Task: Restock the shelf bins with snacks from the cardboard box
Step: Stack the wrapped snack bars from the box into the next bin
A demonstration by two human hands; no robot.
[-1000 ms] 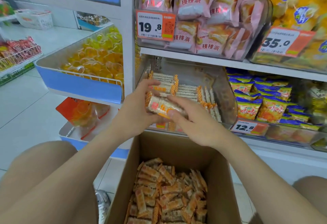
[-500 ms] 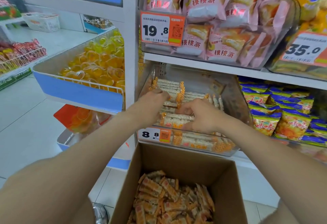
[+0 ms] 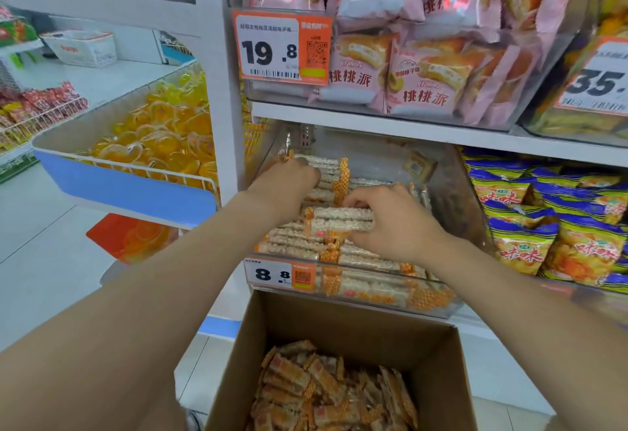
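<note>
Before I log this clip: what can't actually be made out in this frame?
Head view, the only one:
- left hand: fingertips hidden under its own knuckles in the clear bin; grip unclear.
- cardboard box: lower part cut off by the bottom edge; remaining snack bars uncountable.
- 35 price tag: cut by the right edge.
- 8.8 price tag: fine print too small.

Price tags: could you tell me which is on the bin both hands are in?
The 8.8 tag, above the cardboard box; the 19.8 tag and 35 tag sit higher.
</note>
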